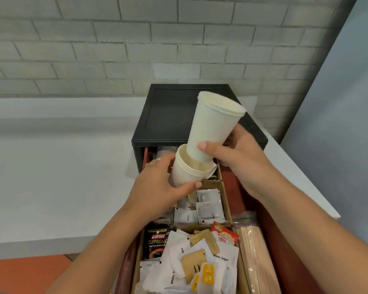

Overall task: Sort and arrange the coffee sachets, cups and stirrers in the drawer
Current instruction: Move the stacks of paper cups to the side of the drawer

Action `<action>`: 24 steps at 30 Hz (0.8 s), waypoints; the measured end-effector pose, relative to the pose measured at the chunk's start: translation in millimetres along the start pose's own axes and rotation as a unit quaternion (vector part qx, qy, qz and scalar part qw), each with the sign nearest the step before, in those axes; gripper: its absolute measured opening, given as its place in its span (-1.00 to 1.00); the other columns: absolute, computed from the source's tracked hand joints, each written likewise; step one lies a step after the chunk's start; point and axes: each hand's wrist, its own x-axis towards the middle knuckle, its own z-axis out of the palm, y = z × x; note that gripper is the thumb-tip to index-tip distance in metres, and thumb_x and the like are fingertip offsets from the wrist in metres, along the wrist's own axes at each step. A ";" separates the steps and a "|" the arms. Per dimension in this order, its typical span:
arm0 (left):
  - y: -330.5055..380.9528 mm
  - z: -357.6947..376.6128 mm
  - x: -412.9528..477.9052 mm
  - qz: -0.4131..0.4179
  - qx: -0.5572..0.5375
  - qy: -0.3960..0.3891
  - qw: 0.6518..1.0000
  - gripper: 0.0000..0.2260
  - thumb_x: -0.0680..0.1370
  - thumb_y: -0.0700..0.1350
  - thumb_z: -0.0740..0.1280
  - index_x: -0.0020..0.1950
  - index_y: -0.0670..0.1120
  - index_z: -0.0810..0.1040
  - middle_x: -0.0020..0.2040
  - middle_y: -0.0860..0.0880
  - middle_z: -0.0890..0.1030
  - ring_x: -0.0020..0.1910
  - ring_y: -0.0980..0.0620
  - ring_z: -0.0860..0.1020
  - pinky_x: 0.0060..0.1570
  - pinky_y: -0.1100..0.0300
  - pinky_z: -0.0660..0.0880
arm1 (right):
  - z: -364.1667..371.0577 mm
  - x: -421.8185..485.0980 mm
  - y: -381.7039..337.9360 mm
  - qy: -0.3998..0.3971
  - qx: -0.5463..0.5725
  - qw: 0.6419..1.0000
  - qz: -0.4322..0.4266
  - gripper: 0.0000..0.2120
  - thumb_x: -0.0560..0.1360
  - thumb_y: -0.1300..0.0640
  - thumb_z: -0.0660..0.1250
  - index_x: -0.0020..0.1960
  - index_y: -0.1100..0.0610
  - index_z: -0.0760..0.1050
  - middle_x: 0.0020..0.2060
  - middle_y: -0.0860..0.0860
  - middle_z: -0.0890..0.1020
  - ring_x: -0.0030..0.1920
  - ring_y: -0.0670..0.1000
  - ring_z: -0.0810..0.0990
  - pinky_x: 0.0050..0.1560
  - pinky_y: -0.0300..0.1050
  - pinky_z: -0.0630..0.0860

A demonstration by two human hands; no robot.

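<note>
above the drawer (270,236)'s far end, the left hand (157,187) curls round 1 lower cup stack (185,175). 1 upper cup stack (212,128), tilted, sits base-first inside it, its foot pinched by the right hand (238,158). loose sachets (200,251), too many to count, fill 2 compartments. 1 stirrer bundle (257,257) lies along the right edge.

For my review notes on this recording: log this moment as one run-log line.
phase: nesting cups | left hand: grips lower cups | right hand: holds upper cups, base inside lower | drawer: open, sachets mixed
</note>
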 end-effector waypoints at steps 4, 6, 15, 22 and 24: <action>11.7 11.3 5.1 -0.009 -0.050 0.006 0.999 -0.28 0.26 0.51 0.30 0.35 0.27 0.33 0.10 0.31 0.53 0.07 0.30 0.52 -0.07 0.34 0.49 | -5.7 -5.6 9.9 -0.058 -0.062 0.995 0.044 -0.33 0.32 -0.10 0.54 0.37 -0.15 0.37 0.24 -0.19 0.55 0.26 -0.13 0.50 0.29 0.03 0.48; 17.6 15.1 8.1 -0.013 -0.082 0.007 0.997 -0.30 0.27 0.52 0.29 0.34 0.28 0.32 0.05 0.42 0.49 0.05 0.40 0.50 -0.15 0.46 0.40 | -16.1 -12.5 13.4 -0.084 -0.097 0.991 0.049 -0.29 0.28 -0.19 0.54 0.36 -0.28 0.34 0.29 -0.27 0.47 0.33 -0.17 0.41 0.33 -0.05 0.40; 40.0 46.2 30.7 -0.058 -0.199 -0.050 0.977 -0.25 0.27 0.42 0.42 0.39 0.19 0.33 0.24 0.27 0.52 0.18 0.32 0.50 0.08 0.27 0.50 | -90.8 -53.6 52.9 -0.005 -0.325 0.944 0.062 -0.14 0.33 -0.19 0.49 0.52 -0.12 0.18 0.44 -0.16 0.27 0.44 -0.10 0.18 0.38 -0.16 0.17; 52.2 99.5 43.5 -0.109 -0.225 -0.069 0.966 -0.39 0.40 0.10 0.54 0.39 0.05 0.41 0.22 0.16 0.57 0.16 0.22 0.54 0.08 0.24 0.52 | -114.0 -66.1 90.8 -0.033 -0.355 0.931 0.078 -0.22 0.44 -0.09 0.44 0.54 -0.07 0.12 0.46 -0.11 0.23 0.44 -0.03 0.16 0.36 -0.19 0.14; 51.5 114.1 41.8 -0.127 -0.214 -0.066 0.966 -0.41 0.41 0.06 0.55 0.37 0.01 0.44 0.22 0.11 0.59 0.18 0.12 0.55 0.13 0.15 0.52 | -114.4 -68.8 95.5 -0.052 -0.320 0.943 0.075 -0.23 0.42 -0.08 0.46 0.52 -0.11 0.15 0.44 -0.14 0.27 0.43 -0.06 0.21 0.40 -0.12 0.20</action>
